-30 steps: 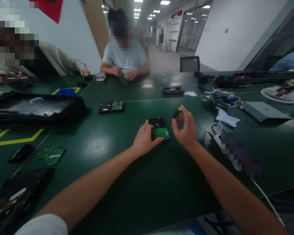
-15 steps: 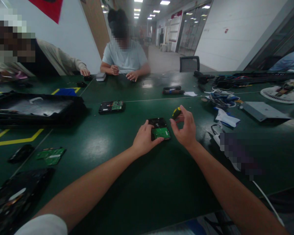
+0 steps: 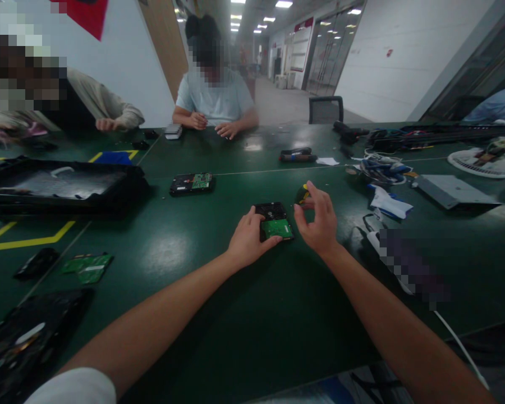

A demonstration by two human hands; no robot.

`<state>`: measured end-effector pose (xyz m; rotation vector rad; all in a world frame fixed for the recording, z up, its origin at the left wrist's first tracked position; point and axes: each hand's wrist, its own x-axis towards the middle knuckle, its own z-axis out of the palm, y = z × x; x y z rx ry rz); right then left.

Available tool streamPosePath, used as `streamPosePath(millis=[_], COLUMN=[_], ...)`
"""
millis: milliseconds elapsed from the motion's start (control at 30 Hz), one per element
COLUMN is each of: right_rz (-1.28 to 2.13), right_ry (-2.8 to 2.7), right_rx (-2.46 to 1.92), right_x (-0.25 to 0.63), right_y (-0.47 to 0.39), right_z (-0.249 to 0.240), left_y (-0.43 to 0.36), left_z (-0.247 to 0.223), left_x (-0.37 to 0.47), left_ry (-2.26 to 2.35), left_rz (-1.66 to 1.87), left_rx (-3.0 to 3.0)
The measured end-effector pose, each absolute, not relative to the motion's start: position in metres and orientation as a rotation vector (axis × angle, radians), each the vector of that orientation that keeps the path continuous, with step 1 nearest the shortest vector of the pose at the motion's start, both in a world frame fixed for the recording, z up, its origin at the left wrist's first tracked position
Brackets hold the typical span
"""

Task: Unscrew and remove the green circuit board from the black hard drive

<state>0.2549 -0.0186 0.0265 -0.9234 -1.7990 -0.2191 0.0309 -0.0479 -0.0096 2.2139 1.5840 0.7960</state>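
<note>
A hard drive with a green circuit board (image 3: 278,227) lies on the dark green table in front of me. My left hand (image 3: 251,240) grips its left side, thumb along the near edge and fingers at the far left corner. Just right of the drive, my right hand (image 3: 317,220) holds a black and yellow screwdriver handle (image 3: 303,194) between bent fingers. The screwdriver's shaft and tip cannot be made out. Farther back to the left lies a second drive (image 3: 191,184) with part of its board showing.
At left are a large black tray (image 3: 63,185), a loose green board (image 3: 93,268) and a black device (image 3: 29,342). Cables (image 3: 385,168), a metal case (image 3: 454,191) and a white power strip (image 3: 389,261) lie at right. Two people sit across the table.
The screwdriver handle has turned slightly in my right hand, showing less yellow. My left hand and the drive are unmoved. The hand of the person at far left has drawn back from a small black object.
</note>
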Motion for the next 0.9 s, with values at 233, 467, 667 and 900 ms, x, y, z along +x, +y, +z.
streamPosePath(millis=[233, 467, 667, 900], right_rz=[-0.19, -0.17, -0.178, -0.166], right_ry=[-1.768, -1.784, -1.764, -1.767], right_rx=[-0.935, -0.933, -0.947, -0.976], right_x=[0.2537, 0.254, 0.2544, 0.2551], right_y=[-0.0201, -0.0186, -0.0174, -0.0192], right_z=[0.0279, 0.0256, 0.0236, 0.026], left_y=[-0.0489, -0.0485, -0.0494, -0.0485], left_z=[-0.0084, -0.0079, -0.0059, -0.007], left_x=[0.0315, 0.031, 0.031, 0.0299], left_ry=[1.585, 1.587, 1.591, 1.576], left_rz=[0.797, 0.792, 0.785, 0.803], left_rx=[2.217, 2.212, 2.221, 2.203])
